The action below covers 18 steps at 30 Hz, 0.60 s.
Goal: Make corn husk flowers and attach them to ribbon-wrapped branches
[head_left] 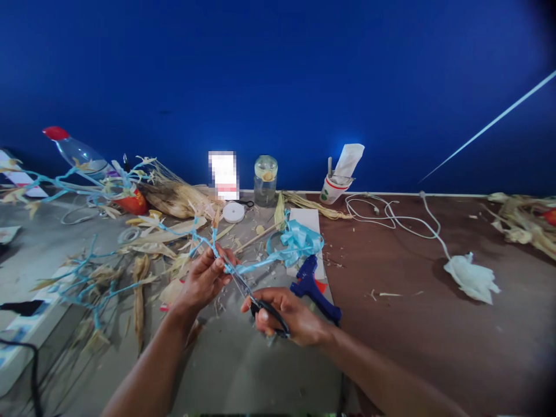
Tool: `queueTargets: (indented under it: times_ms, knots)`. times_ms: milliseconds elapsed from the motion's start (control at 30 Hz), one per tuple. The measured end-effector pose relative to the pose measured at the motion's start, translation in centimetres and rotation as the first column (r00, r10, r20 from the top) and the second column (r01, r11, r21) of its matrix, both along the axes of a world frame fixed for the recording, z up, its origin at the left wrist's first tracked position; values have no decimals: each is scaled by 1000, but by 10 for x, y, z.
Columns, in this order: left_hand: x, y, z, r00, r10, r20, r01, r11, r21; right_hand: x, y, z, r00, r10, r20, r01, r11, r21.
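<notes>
scissors point(244, 288) are sitting in the right hand point(295, 318), its fingers wrapping the black handles, and the blades are pointing toward the left hand point(207, 277), which is pinching a blue-wrapped stem point(214, 237). a blue glue gun point(319, 296) is lying just beyond, light blue ribbon point(299, 240) is lying bunched behind it, and a glass jar point(265, 188) is standing by the wall point(278, 87).

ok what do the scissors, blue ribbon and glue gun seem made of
Scissors: shiny grey blades, so likely metal; black handles, probably plastic. Light blue ribbon: glossy, perhaps satin or plastic, given its bright highlights. Dark blue glue gun: probably smooth moulded plastic, from its even colour.
</notes>
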<state>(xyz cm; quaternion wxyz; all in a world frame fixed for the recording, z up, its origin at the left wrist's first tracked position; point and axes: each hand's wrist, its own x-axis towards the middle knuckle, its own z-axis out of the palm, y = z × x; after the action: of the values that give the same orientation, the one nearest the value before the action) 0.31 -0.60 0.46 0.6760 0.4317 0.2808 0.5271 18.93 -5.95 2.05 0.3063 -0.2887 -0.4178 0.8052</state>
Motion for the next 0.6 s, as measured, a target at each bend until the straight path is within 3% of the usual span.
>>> queueTargets:
  times_ms: [167, 433, 600]
  knots:
    - [-1, -1, 4, 998, 36, -55, -35, 999, 20, 1, 0, -5, 1000, 7, 6, -7, 1000, 19]
    - [-3, -3, 3, 999, 22, -49, -22, 1000, -12, 11, 4, 8, 994, 112, 12, -113, 984, 136]
    - [-4, -1, 0, 999, -4, -42, 5, 1000, 2, 4, -3, 8, 993, 52, 103, -64, 992, 109]
